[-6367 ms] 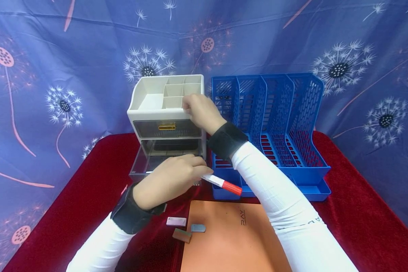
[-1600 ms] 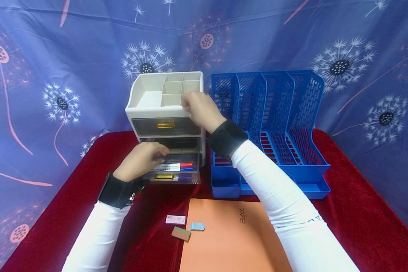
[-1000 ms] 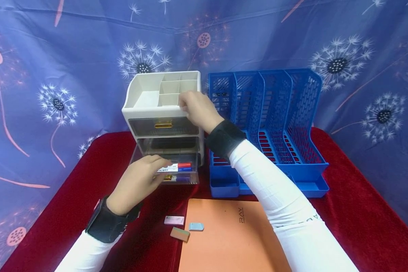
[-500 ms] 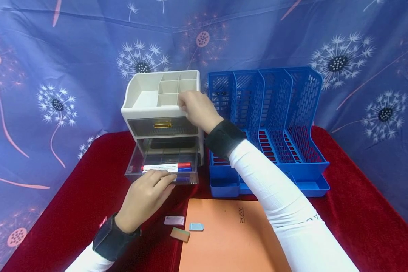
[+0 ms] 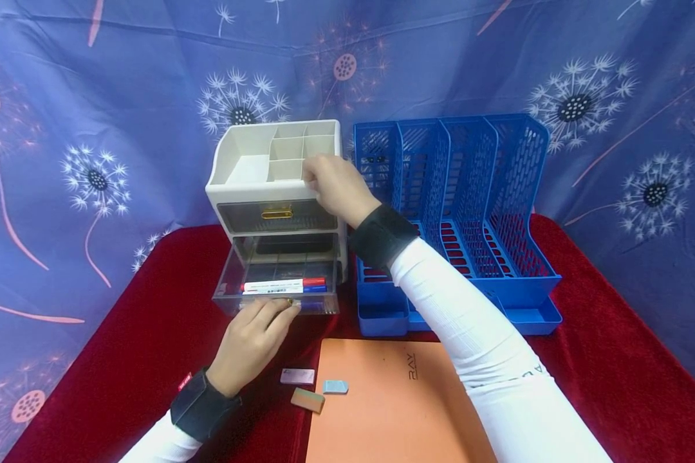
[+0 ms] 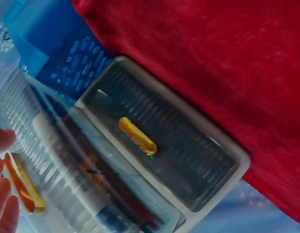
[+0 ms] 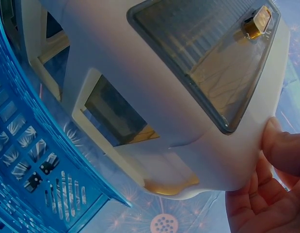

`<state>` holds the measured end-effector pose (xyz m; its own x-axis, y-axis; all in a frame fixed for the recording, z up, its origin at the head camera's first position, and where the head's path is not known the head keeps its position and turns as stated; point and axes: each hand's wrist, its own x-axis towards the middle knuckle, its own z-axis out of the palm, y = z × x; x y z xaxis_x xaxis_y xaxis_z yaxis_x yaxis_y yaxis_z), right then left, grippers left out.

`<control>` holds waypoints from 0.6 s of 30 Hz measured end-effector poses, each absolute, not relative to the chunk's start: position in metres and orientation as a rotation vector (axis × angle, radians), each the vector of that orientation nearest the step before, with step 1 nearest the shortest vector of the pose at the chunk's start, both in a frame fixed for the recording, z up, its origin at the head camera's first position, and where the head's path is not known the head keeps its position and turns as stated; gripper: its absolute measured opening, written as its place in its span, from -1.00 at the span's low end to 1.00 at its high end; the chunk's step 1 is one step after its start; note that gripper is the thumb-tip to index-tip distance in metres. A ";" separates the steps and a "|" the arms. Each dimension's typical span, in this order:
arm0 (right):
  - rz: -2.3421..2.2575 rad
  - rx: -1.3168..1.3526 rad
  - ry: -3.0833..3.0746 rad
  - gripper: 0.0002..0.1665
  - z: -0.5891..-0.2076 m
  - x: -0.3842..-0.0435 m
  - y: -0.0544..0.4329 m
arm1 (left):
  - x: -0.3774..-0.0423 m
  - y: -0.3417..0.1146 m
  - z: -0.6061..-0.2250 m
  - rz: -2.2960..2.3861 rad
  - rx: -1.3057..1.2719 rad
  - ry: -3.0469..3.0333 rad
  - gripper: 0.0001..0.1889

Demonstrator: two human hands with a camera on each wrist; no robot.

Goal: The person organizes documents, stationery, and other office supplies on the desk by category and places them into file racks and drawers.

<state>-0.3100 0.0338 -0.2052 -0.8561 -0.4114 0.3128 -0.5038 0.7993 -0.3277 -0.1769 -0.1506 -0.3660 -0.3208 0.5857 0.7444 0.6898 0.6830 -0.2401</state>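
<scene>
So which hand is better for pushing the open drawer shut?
Probably the left hand: it's right at the gold handle on the open drawer, while the right hand is up gripping the top edge of the white box.

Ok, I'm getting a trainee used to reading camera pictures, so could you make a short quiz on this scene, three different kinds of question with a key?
1. Multiple choice: what does the right hand grip?
A) the red marker
B) the white organizer
C) the blue rack
2. True or false: the lower drawer is pulled out while the upper drawer is closed.
3. Fill in the colour: the small block lying wholly on the orange folder is ____.

Key:
1. B, at its upper edge.
2. True.
3. Light blue; that light blue block lies near the folder's edge.
</scene>
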 end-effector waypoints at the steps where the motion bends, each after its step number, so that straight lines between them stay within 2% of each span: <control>1: 0.596 0.711 -2.762 -0.91 -0.205 -0.310 0.034 | -0.177 -0.151 -0.367 -0.144 -0.982 -2.028 -0.65; 7: 0.589 0.708 -2.767 -0.92 -0.205 -0.310 0.033 | -0.178 -0.153 -0.371 -0.111 -0.968 -2.068 -0.60; 18: 0.600 0.700 -2.763 -0.93 -0.206 -0.311 0.033 | -0.181 -0.152 -0.371 -0.131 -0.943 -1.995 -0.64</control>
